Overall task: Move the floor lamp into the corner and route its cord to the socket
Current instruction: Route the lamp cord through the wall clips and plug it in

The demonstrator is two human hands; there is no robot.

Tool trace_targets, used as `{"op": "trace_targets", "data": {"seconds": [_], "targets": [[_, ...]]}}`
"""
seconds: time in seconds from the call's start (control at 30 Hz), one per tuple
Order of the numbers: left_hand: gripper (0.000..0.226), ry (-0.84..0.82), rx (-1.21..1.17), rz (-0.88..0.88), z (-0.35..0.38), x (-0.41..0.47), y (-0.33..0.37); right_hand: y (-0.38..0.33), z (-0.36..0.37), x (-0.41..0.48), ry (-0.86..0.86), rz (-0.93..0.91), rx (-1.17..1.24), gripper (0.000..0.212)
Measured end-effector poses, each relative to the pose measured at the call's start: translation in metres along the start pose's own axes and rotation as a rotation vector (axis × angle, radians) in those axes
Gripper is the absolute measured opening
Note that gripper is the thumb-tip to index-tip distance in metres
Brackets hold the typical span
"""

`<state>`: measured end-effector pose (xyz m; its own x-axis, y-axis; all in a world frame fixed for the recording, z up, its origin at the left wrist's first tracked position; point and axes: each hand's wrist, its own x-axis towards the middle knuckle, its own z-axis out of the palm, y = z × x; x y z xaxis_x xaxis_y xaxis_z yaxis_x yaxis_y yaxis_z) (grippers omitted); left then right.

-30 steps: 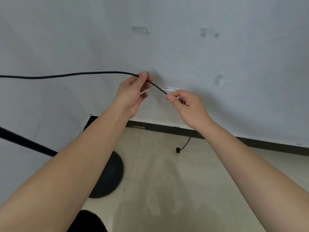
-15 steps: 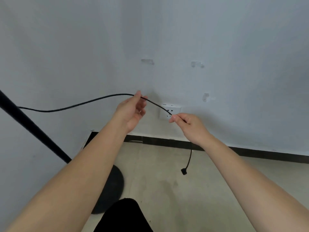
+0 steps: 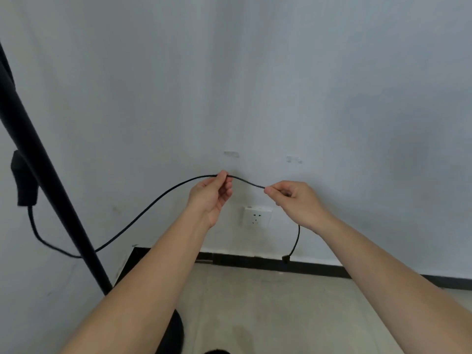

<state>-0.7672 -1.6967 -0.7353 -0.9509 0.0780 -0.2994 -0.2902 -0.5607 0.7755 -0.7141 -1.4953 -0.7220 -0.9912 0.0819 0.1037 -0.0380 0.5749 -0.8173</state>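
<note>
The black floor lamp pole (image 3: 48,185) slants along the left, in the room's corner, and its round base (image 3: 176,330) shows behind my left forearm. A thin black cord (image 3: 143,213) runs from a black switch box (image 3: 24,185) beside the pole, dips, then rises to my hands. My left hand (image 3: 213,196) pinches the cord between thumb and fingers. My right hand (image 3: 293,200) pinches it a short way along. Below my right hand the cord hangs down to a small black plug (image 3: 285,259). A white wall socket (image 3: 256,215) sits between and below my hands.
Pale walls meet in the corner at left, with a black skirting board (image 3: 255,261) along the bottom. Several tape marks (image 3: 231,154) are on the wall above my hands. The floor (image 3: 281,315) is light beige.
My view has tilted up, so more wall and pole show and the switch box has come into view. Both hands keep their pinch on the cord and now sit level, above the socket.
</note>
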Motion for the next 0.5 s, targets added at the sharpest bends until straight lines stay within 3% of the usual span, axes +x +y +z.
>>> {"op": "trace_targets", "data": {"seconds": [0.2, 0.5], "targets": [[0.009, -0.033, -0.107, 0.001, 0.004, 0.031, -0.001, 0.001, 0.019, 0.038, 0.13, -0.054, 0.116, 0.014], [0.003, 0.038, -0.216, -0.013, 0.011, 0.048, -0.002, -0.013, 0.029, 0.063, 0.125, -0.195, 0.078, 0.012]]}}
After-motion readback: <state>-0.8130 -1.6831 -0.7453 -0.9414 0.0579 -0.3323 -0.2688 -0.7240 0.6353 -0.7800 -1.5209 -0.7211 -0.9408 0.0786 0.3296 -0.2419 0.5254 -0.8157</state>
